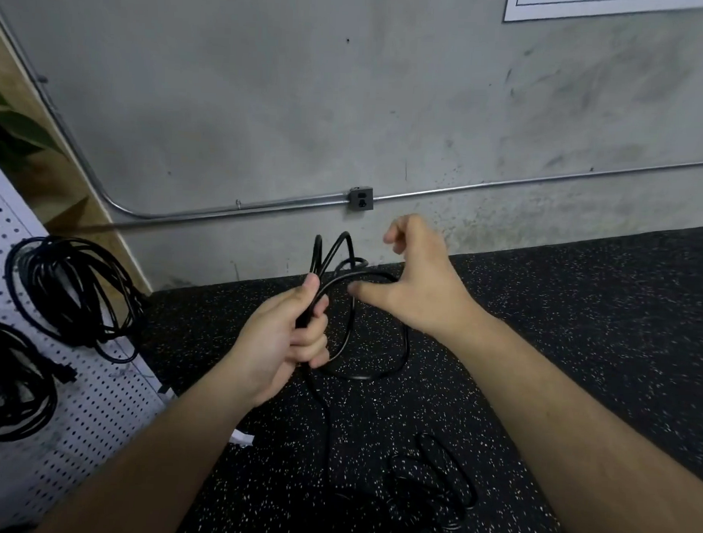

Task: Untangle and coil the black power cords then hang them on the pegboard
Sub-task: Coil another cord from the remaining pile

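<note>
item: black power cord (372, 372), in progress. a few loops are gathered and gripped in the left hand (287, 344), fingers and thumb curled round the bundle, held above the floor (579, 314). one tail runs down from the fist toward a loose tangle of cord (434, 484) lying on the floor nearer the person. right hand (417, 284): holds nothing that shows, thumb out and fingers loosely curled, just beside the top of the largest loop; contact cannot be told. pegboard (98, 409), at left: two coiled black bundles hung, upper coil (70, 292) and lower coil (14, 394). judged status: two bundles done; the present cord partly coiled, not yet hung; the floor tangle left to draw in and sort. whether that tangle is one cord or more cannot be told.
</note>
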A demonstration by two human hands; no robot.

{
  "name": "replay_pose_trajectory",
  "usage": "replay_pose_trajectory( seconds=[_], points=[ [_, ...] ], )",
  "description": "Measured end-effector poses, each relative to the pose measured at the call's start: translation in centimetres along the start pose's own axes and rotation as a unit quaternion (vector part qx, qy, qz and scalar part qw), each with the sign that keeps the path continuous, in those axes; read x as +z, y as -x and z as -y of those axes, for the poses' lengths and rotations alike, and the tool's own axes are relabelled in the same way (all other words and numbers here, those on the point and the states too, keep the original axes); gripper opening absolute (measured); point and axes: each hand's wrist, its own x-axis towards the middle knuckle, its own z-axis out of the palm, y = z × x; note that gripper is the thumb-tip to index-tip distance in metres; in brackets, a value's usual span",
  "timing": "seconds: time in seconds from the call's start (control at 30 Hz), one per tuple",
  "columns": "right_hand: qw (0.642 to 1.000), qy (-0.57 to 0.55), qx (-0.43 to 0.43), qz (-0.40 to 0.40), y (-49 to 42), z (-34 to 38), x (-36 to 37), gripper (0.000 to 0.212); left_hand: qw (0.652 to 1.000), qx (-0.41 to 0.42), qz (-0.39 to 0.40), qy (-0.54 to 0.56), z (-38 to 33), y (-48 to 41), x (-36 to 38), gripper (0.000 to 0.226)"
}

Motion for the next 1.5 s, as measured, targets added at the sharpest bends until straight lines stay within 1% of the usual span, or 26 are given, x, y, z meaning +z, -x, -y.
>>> replay_pose_trajectory(
  seconds=[0.03, 0.07, 0.1, 0.17, 0.23, 0.27, 0.33, 0.43, 0.47, 0.53, 0.6, 0.7, 0.87, 0.93, 1.0, 1.07, 1.1, 1.17, 1.2, 1.23, 1.3, 1.33, 1.37, 1.4, 1.43, 1.5],
  points=[
    [0.998, -0.04, 0.007, 0.038, 0.1, -0.2, -0.1, 0.073, 1.0, -0.014, 0.016, 0.006, -0.2, 0.1, -0.2, 0.041],
    [0.989, -0.112, 0.035, 0.088, 0.3, -0.5, 0.1, 0.081, 0.999, -0.031, 0.038, 0.015, -0.3, 0.2, -0.3, 0.042],
    [0.971, -0.188, 0.069, 0.133, 0.5, -0.8, 0.5, 0.083, 0.997, -0.048, 0.06, 0.024, -0.4, 0.3, -0.3, 0.042],
    [0.924, -0.307, 0.124, 0.189, 1.0, -1.9, 1.3, 0.066, 0.993, -0.075, 0.086, 0.039, -0.4, 0.5, -0.3, 0.042],
    [0.899, -0.352, 0.159, 0.208, 1.3, -2.6, 2.0, 0.043, 0.991, -0.092, 0.083, 0.042, -0.3, 0.6, -0.2, 0.044],
    [0.898, -0.351, 0.168, 0.205, 1.4, -3.0, 2.2, 0.037, 0.992, -0.096, 0.075, 0.032, -0.4, 0.6, -0.2, 0.044],
    [0.922, -0.299, 0.161, 0.187, 1.1, -3.4, 2.1, 0.039, 0.993, -0.099, 0.057, -0.001, -0.6, 0.4, -0.3, 0.043],
    [0.949, -0.218, 0.125, 0.191, 0.3, -3.5, 1.6, 0.064, 0.99, -0.121, 0.06, -0.033, -0.9, 0.1, -0.9, 0.045],
    [0.949, -0.206, 0.113, 0.21, 0.1, -3.7, 1.6, 0.064, 0.988, -0.129, 0.07, -0.037, -0.9, 0.1, -1.0, 0.046],
    [0.936, -0.229, 0.103, 0.248, 0.2, -3.8, 1.7, 0.039, 0.986, -0.136, 0.085, -0.048, -1.0, 0.1, -1.2, 0.046],
    [0.926, -0.261, 0.096, 0.255, 0.4, -3.8, 1.5, 0.019, 0.985, -0.133, 0.077, -0.077, -1.2, 0.0, -1.2, 0.046],
    [0.921, -0.283, 0.087, 0.254, 0.3, -3.4, 0.6, 0.014, 0.985, -0.101, 0.044, -0.133, -1.5, -0.2, -1.5, 0.045],
    [0.914, -0.326, 0.116, 0.21, 0.1, -2.7, 0.6, 0.036, 0.979, -0.03, 0.018, -0.199, -0.9, -0.6, -2.0, 0.047],
    [0.898, -0.366, 0.125, 0.211, 0.1, -2.5, 0.8, 0.031, 0.974, -0.002, 0.003, -0.228, -0.5, -0.8, -2.1, 0.047],
    [0.88, -0.389, 0.134, 0.238, 0.2, -2.3, 0.7, 0.023, 0.965, 0.022, -0.029, -0.258, -0.2, -0.9, -2.5, 0.041],
    [0.886, -0.364, 0.126, 0.259, 0.1, -2.0, 0.3, 0.015, 0.964, 0.039, -0.061, -0.256, 0.0, -0.9, -2.6, 0.025],
    [0.895, -0.347, 0.128, 0.251, 0.0, -1.7, 0.3, 0.015, 0.964, 0.05, -0.073, -0.251, 0.1, -0.9, -2.5, 0.019],
    [0.924, -0.292, 0.144, 0.199, -0.1, -1.3, 0.5, 0.021, 0.947, 0.071, -0.105, -0.295, 0.3, -1.0, -1.8, 0.019],
    [0.942, -0.252, 0.147, 0.168, -0.2, -1.0, 0.8, 0.024, 0.928, 0.074, -0.12, -0.346, 0.3, -1.0, -1.3, 0.023],
    [0.955, -0.213, 0.145, 0.145, -0.1, -0.6, 1.2, 0.026, 0.906, 0.069, -0.126, -0.398, 0.3, -0.7, -0.9, 0.038],
    [0.972, -0.158, 0.132, 0.114, -0.1, 0.2, 2.1, 0.026, 0.841, 0.061, -0.118, -0.525, 0.3, 0.0, -0.2, 0.097],
    [0.978, -0.134, 0.123, 0.107, -0.1, 0.4, 2.5, 0.025, 0.793, 0.062, -0.11, -0.596, 0.3, 0.3, 0.3, 0.124],
    [0.982, -0.105, 0.115, 0.107, 0.0, 0.6, 2.9, 0.025, 0.746, 0.065, -0.103, -0.654, 0.3, 0.7, 0.9, 0.142],
    [0.985, -0.08, 0.111, 0.109, 0.0, 0.6, 3.2, 0.026, 0.72, 0.065, -0.096, -0.684, 0.6, 0.9, 1.4, 0.152],
    [0.984, -0.073, 0.114, 0.113, 0.1, 0.7, 3.5, 0.027, 0.715, 0.055, -0.091, -0.691, 0.9, 0.9, 1.9, 0.159],
    [0.97, -0.149, 0.15, 0.122, 0.4, 0.7, 4.0, 0.026, 0.725, 0.032, -0.097, -0.681, 1.7, 0.7, 2.3, 0.163]
  ],
)
